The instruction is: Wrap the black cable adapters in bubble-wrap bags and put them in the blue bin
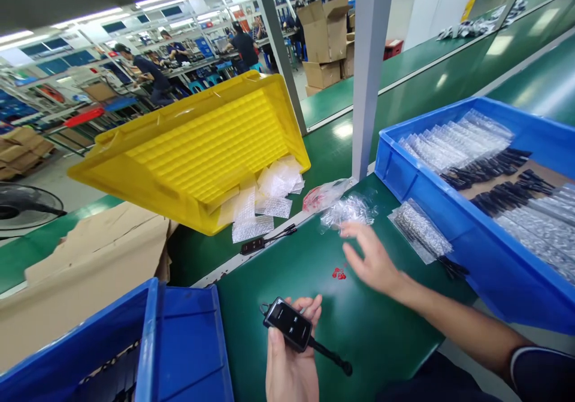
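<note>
1. Reference point: small red pieces (pixel 339 274), lying in a loose cluster on the green surface (pixel 381 342).
2. Black device (pixel 290 324), glossy face up: held nearer the wearer than the red pieces and to their left. Its short cable (pixel 332 357) trails off to the right.
3. Left hand (pixel 294 369): grip pinching the device, thumb along the near edge, fingers curled round from behind.
4. Right hand (pixel 375 264): just right of the red pieces; grip spread, nothing held. Slight blur; cannot tell whether a fingertip meets the clear plastic bags (pixel 348 212).
5. Those bags: crumpled heap beyond the red pieces, a red-tinted bag (pixel 324 196) beside them.
6. Second black device (pixel 254 245): left of the red pieces and farther off, cable attached.
7. Bubble-wrapped packet (pixel 420 231): right of the red pieces, beside a blue bin (pixel 489 270) with rows of similar packets.
8. Yellow tray (pixel 202 150): tilted, beyond the red pieces to the left, bubble-wrap pouches (pixel 275 205) at its lower edge.
</note>
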Available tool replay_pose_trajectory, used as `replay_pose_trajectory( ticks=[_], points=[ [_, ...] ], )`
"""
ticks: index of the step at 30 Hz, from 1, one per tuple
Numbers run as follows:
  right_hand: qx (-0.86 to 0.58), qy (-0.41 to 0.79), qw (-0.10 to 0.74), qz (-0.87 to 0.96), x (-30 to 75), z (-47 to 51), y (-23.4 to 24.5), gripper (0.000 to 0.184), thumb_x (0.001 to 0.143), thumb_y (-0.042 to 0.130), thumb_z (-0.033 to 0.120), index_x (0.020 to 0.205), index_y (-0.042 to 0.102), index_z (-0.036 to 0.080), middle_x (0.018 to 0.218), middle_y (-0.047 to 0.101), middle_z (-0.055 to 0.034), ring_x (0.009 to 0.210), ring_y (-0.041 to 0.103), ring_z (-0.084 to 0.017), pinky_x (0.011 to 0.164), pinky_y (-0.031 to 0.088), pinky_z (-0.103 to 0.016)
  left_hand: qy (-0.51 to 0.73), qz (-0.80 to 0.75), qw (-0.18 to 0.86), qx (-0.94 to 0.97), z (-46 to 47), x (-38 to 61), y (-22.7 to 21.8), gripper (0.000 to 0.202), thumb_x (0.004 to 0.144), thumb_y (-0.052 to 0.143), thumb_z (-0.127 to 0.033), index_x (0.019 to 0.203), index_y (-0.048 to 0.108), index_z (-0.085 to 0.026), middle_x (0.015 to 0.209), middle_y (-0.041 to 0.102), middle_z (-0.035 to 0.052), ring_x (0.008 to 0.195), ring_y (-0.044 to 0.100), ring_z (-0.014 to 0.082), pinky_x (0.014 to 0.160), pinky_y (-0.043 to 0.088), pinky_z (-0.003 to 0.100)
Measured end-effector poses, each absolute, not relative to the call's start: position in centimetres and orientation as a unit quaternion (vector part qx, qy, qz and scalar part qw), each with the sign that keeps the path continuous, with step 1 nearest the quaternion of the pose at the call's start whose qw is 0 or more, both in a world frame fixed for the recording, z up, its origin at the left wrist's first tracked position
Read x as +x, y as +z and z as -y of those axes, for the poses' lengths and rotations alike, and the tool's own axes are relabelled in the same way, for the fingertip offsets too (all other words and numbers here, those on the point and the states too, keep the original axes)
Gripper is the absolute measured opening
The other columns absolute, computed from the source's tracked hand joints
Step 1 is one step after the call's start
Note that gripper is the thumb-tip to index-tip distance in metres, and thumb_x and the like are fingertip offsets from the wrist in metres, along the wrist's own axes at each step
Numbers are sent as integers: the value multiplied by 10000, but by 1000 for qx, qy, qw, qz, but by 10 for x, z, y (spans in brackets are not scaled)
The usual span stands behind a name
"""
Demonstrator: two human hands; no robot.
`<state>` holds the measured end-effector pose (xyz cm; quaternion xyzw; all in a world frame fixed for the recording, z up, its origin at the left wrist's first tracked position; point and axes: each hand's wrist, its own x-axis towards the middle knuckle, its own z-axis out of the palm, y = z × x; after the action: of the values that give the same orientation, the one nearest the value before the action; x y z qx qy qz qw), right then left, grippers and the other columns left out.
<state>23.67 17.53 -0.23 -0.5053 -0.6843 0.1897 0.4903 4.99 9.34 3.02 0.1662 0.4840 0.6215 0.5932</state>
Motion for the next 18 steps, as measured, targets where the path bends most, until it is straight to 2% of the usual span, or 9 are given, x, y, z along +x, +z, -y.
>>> replay_pose_trajectory(
  ticks=[1, 3, 5, 6, 9, 11, 13, 18],
  points=[
    [-450, 314, 469, 692, 227, -161, 3, 249, 935, 456, 237, 1167, 535, 189, 1146, 589, -116, 1098, 540, -228, 954, 441, -427, 618, -480, 598, 172, -97, 50, 28, 430, 761, 674, -570, 1027, 659, -232, 961, 726, 69, 991, 689, 304, 903, 542, 454],
    [-313, 563, 368, 670, 213, -139, 5, 371, 965, 447, 316, 1309, 453, 177, 989, 629, -73, 913, 596, -178, 812, 490, -344, 612, -481, 595, 203, -104, 52, 23, 481, 742, 676, -600, 1044, 650, -227, 996, 724, 84, 1027, 673, 298, 916, 530, 448],
    [-255, 692, 325, 592, 205, -129, 1, 487, 979, 438, 393, 1393, 365, 147, 847, 615, -34, 764, 577, -146, 713, 468, -298, 593, -505, 571, 261, -114, 50, 19, 490, 770, 645, -605, 1069, 643, -218, 1064, 709, 99, 1091, 637, 273, 934, 511, 395],
    [-249, 724, 324, 556, 205, -129, -2, 509, 977, 447, 425, 1387, 376, 132, 795, 592, -16, 714, 557, -134, 694, 450, -290, 579, -523, 551, 296, -121, 47, 18, 488, 796, 619, -599, 1091, 637, -211, 1107, 696, 107, 1128, 613, 260, 954, 492, 369],
    [-253, 770, 336, 480, 210, -139, -11, 458, 938, 531, 480, 1221, 552, 120, 708, 531, 15, 617, 506, -105, 677, 406, -278, 527, -592, 438, 424, -157, 26, 15, 463, 882, 516, -554, 1165, 607, -200, 1207, 651, 121, 1188, 563, 241, 1010, 429, 344],
    [-250, 803, 340, 421, 214, -146, -15, 422, 902, 593, 492, 1125, 602, 134, 685, 518, 25, 554, 471, -82, 629, 376, -255, 458, -661, 292, 517, -194, 6, 12, 430, 921, 445, -501, 1167, 593, -181, 1219, 635, 128, 1174, 566, 241, 1012, 415, 348],
    [-250, 830, 348, 357, 216, -149, -19, 421, 864, 647, 498, 1096, 598, 150, 680, 516, 32, 509, 437, -63, 576, 339, -231, 311, -728, 147, 593, -239, -12, 7, 386, 914, 448, -432, 1121, 600, -143, 1168, 641, 145, 1102, 597, 249, 967, 439, 344],
    [-259, 837, 361, 319, 216, -148, -25, 411, 863, 658, 497, 1078, 580, 156, 692, 522, 29, 495, 402, -49, 533, 261, -218, 163, -748, 133, 630, -337, -22, -12, 107, 805, 625, -267, 802, 654, -164, 923, 695, 114, 963, 640, 264, 885, 457, 364]
  ],
)
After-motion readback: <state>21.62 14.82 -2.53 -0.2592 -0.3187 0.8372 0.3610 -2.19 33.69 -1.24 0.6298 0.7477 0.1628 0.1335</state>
